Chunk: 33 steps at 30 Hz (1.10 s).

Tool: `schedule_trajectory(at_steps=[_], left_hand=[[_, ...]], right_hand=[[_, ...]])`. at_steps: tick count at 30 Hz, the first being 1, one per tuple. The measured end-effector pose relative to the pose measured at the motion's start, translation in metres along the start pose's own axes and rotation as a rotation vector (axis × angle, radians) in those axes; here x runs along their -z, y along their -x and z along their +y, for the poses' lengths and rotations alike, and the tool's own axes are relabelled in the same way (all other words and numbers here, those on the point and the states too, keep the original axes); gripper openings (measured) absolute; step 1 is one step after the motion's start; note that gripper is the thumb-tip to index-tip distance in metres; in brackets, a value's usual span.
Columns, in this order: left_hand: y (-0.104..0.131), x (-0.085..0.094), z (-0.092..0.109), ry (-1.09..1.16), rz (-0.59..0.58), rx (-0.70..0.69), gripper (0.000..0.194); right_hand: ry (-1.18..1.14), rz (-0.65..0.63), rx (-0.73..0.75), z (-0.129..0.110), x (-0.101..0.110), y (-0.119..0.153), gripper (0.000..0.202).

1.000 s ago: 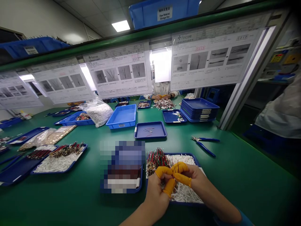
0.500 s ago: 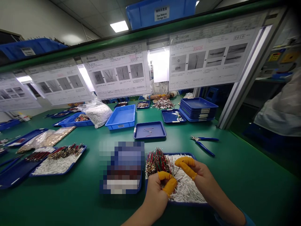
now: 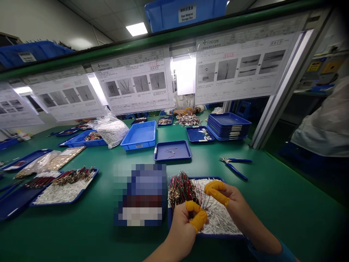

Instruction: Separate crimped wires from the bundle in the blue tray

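Observation:
My left hand (image 3: 188, 222), with yellow finger cots, pinches several thin wires (image 3: 205, 202) that fan up from its fingertips. My right hand (image 3: 231, 199), also in yellow cots, is closed in a pinch at the upper ends of these wires; a thin dark wire runs down from its fingertips. Both hands are above a blue tray (image 3: 209, 236) of short white tubes (image 3: 220, 218). A thick bundle of red, green and black wires with brass-coloured ends (image 3: 181, 189) lies at the tray's left side, partly behind my left hand.
A pixelated blue tray (image 3: 144, 182) lies to the left. Blue-handled pliers (image 3: 234, 165) rest at right. Ahead are a tray with a few wires (image 3: 173, 150), a blue bin (image 3: 139, 134) and stacked trays (image 3: 229, 125). A co-worker's hands (image 3: 188, 111) are across the table.
Both hands have shifted slightly right within the view, while the surroundings have slid slightly left. The wires between my fingertips are spread a little differently.

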State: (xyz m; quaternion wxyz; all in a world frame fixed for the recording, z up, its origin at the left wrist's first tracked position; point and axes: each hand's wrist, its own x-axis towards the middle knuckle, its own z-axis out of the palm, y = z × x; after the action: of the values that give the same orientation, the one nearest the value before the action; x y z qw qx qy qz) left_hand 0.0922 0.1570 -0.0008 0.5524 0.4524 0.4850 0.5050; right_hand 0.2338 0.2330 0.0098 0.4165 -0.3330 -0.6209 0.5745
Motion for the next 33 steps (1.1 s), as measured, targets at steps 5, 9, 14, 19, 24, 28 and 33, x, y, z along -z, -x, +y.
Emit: schedule_trajectory(at_steps=[5, 9, 14, 19, 24, 28, 33], left_hand=[[0.002, -0.002, 0.000, -0.043, -0.003, 0.028, 0.020], [0.004, -0.004, 0.008, -0.082, -0.029, 0.038, 0.019], [0.004, -0.003, 0.009, -0.036, -0.048, 0.052, 0.017], [0.003, -0.003, 0.004, -0.023, -0.081, 0.061, 0.017], [0.004, -0.003, 0.004, -0.056, -0.130, 0.102, 0.016], [0.004, -0.002, 0.004, -0.073, -0.148, 0.144, 0.014], [0.000, -0.002, 0.005, -0.040, -0.121, 0.103, 0.017]], right_hand=[[-0.050, -0.023, 0.027, -0.003, -0.003, 0.003, 0.023], [0.007, 0.061, 0.094, -0.002, -0.003, 0.004, 0.022], [-0.028, 0.062, 0.049, -0.001, -0.002, 0.001, 0.021], [-0.155, -0.084, -0.042, -0.002, 0.000, 0.001, 0.019], [-0.030, -0.068, 0.072, -0.004, 0.000, 0.002, 0.017], [0.061, -0.040, 0.149, -0.005, 0.001, 0.002, 0.015], [0.020, 0.101, 0.009, -0.005, 0.012, -0.004, 0.027]])
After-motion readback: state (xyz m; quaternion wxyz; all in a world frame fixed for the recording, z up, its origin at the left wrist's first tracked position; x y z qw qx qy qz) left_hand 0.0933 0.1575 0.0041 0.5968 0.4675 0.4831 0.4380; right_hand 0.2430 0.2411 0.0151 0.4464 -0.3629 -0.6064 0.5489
